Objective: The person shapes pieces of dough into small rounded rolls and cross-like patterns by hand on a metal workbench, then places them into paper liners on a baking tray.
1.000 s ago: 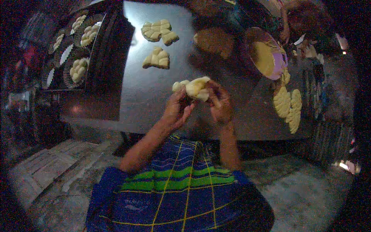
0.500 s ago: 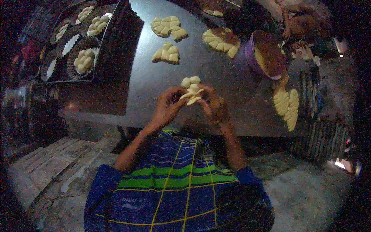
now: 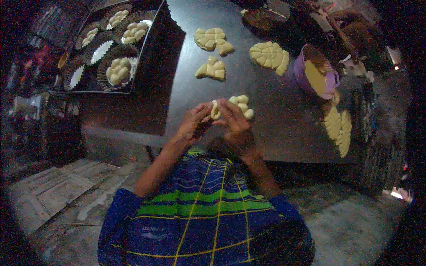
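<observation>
Over the near part of the dark metal table [image 3: 284, 133], both my hands pinch one small piece of pale dough [image 3: 215, 110]. It looks folded and narrow between the fingertips. My left hand [image 3: 194, 123] has it from the left, fingers closed. My right hand [image 3: 237, 127] closes on it from the right, its back hiding part of the fingers. Just beyond the right hand's fingers lie several small dough balls [image 3: 242, 102] on the table. Farther off, a scored dough piece [image 3: 211, 70] and a larger scored slab [image 3: 212, 39] rest flat.
At the far left, a dark tray [image 3: 133, 86] holds dark fluted paper cups, some with clustered dough balls [image 3: 119, 72]. A purple bucket [image 3: 304, 75] with yellowish contents stands right, between a scored dough slab [image 3: 270, 57] and flattened dough pieces [image 3: 339, 128]. Another person's arm [image 3: 355, 26] shows far right.
The dough between my hands was spread out and is now folded narrower. My hands now sit left of the dough balls, which were straight beyond them. The whole view has shifted somewhat.
</observation>
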`<action>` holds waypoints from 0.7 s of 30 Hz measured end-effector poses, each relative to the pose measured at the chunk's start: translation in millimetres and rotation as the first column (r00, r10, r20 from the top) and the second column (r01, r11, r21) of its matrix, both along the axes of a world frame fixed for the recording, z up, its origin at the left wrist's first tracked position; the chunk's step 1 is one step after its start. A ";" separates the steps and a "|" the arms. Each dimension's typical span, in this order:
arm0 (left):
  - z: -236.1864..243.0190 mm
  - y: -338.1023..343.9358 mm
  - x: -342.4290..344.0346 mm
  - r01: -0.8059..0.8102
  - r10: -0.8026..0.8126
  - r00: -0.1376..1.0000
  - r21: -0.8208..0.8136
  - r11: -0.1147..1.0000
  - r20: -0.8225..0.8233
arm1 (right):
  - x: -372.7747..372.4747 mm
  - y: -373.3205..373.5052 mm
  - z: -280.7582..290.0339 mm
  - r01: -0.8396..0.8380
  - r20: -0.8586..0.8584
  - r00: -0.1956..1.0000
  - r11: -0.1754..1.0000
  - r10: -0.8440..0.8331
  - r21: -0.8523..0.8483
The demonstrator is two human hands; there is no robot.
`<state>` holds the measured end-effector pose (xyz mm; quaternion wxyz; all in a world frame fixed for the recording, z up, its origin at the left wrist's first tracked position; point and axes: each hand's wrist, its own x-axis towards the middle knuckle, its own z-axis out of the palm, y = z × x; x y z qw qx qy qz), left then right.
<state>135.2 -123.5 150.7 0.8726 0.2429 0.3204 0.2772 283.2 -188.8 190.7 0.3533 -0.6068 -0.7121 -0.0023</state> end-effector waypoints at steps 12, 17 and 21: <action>29.6 6.9 10.9 -0.023 0.049 0.991 0.203 0.979 -0.125 | -3.0 14.1 19.4 0.243 -0.353 0.884 0.946 -0.307 -0.213; 24.8 5.2 19.8 -0.090 0.093 0.993 0.051 0.995 -0.078 | 2.3 7.5 21.3 0.211 -0.207 0.951 0.971 -0.230 -0.112; -8.7 -0.7 22.6 -0.085 0.131 0.981 0.297 0.951 -0.140 | 0.0 1.8 12.9 0.202 -0.113 0.970 0.974 -0.214 -0.106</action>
